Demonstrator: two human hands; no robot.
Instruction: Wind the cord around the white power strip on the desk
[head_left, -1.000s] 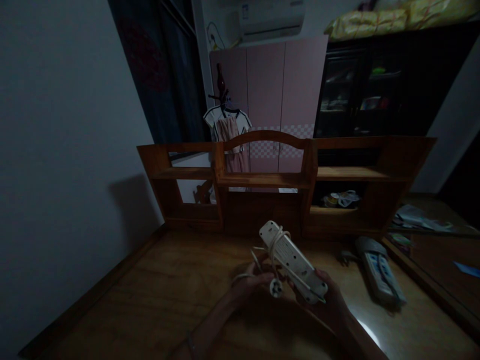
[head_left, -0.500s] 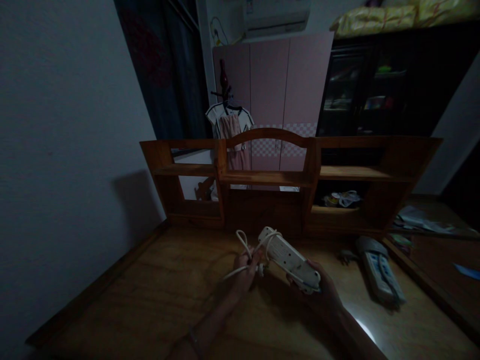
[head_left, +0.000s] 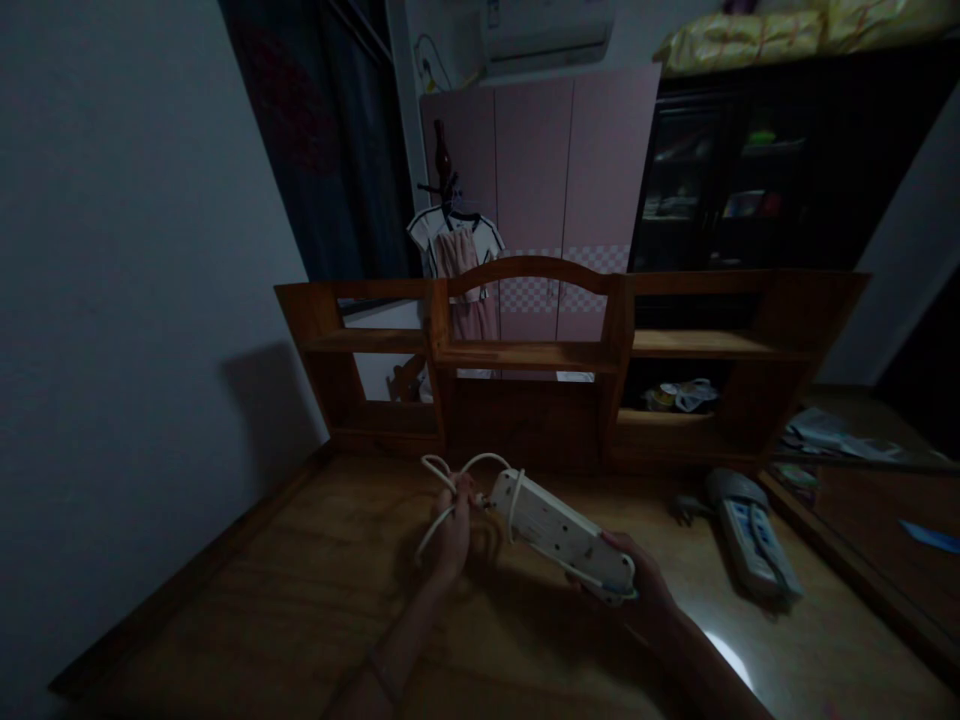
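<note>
A white power strip (head_left: 559, 525) is held above the table, its back with small holes turned toward me. My right hand (head_left: 637, 590) is closed around its near right end. My left hand (head_left: 456, 510) grips the white power cord (head_left: 433, 463) in closed fingers, left of the strip. The cord forms loops around that hand, and one turn wraps across the strip's far end. What looks like the plug (head_left: 480, 500) sticks out beside my left fingers, toward the strip. Further right, a second power strip (head_left: 754, 535) with its cord wound around it lies on the table.
A wooden shelf unit (head_left: 525, 355) stands along the table's back edge, with a plastic bag (head_left: 694, 395) in its lower right compartment. The white wall (head_left: 150, 300) borders the left side. Papers (head_left: 832, 437) lie on a surface beyond the right edge.
My left hand has moved left with the cord, drawing it away from the strip. The strip has shifted slightly left and down in my right hand.
</note>
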